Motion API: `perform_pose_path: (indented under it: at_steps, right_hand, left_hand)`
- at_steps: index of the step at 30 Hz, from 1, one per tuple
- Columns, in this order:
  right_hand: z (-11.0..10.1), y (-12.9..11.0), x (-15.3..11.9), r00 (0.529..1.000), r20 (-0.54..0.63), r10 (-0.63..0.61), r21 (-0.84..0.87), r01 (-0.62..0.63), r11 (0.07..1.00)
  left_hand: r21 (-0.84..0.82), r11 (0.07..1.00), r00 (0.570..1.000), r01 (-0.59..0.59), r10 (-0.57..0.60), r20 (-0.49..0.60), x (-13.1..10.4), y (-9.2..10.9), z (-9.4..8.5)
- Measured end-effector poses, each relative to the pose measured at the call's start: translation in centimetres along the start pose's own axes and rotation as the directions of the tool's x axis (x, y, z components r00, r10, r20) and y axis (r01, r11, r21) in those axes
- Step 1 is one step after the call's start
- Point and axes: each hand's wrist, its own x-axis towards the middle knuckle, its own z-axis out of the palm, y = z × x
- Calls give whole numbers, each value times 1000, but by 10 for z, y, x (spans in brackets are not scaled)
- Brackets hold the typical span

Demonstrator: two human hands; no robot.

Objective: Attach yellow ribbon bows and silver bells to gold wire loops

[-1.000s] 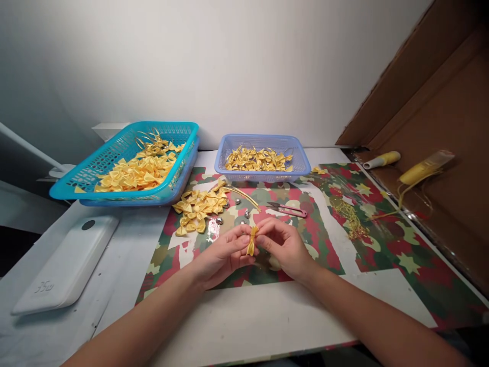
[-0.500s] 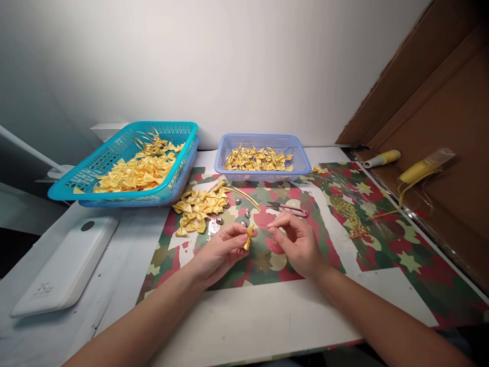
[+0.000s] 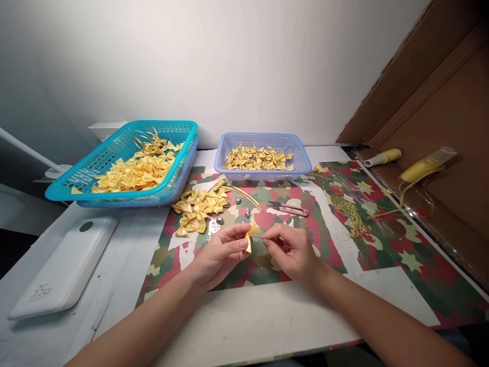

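My left hand [image 3: 222, 253] pinches a yellow fabric bow [image 3: 249, 239] near the middle of the patterned sheet. From the right, my right hand [image 3: 291, 251] is closed on a thin needle [image 3: 257, 236] whose far end meets the bow. Beyond my hands lie several small silver bells [image 3: 248, 213], a gold hoop [image 3: 244, 192] and pink-handled snips [image 3: 292, 208]. A pile of yellow bows [image 3: 200, 206] spreads to the left of the bells.
A turquoise basket [image 3: 69, 189] of bows stands at the left, a lilac basket [image 3: 263, 176] at the back. A white power bank [image 3: 64, 267] lies front left. Tangled yellow threads [image 3: 353, 216] and two thread spools [image 3: 383, 157] [image 3: 424, 165] are at the right.
My right hand has moved slightly left and down, bringing the needle to the bow. The bow in my left hand has turned and shows more of its surface.
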Motion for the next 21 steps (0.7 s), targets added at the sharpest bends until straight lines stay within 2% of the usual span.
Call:
perform_pose_path:
  at_steps: [21]
  right_hand:
    - [0, -1, 0, 1000, -7, -9, -4, 9, 1000]
  left_hand:
    - [-1, 1000, 1000, 26, -26, -14, -2, 0, 1]
